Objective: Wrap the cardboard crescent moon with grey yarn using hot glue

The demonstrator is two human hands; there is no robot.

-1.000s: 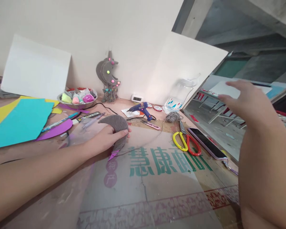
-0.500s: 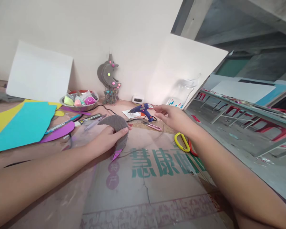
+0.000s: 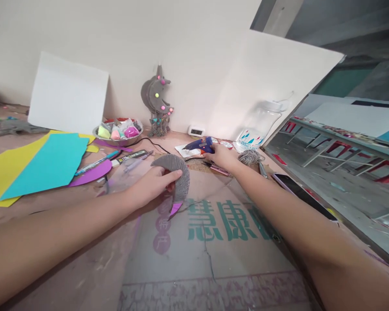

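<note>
My left hand [image 3: 155,183] pinches a crescent [image 3: 178,172] wrapped in grey yarn, its lower tip [image 3: 175,209] bare and purple. A thin grey strand trails from it over the printed plastic sheet. At the back of the table my right hand [image 3: 223,156] has its fingers closed around the handle of a blue glue gun [image 3: 199,147]. The gun's nozzle points left above a small white pad [image 3: 185,151].
Behind stand a finished grey moon ornament [image 3: 157,97], a bowl of coloured clay [image 3: 118,131], a small clock [image 3: 196,131] and a clear jar [image 3: 257,125]. Cyan paper [image 3: 48,162] lies left. Grey yarn [image 3: 250,157] and a phone [image 3: 303,194] lie right.
My right hand has reached the glue gun and closed on its handle. The view has shifted, and the yarn and phone now show at the right. My left hand still holds the crescent.
</note>
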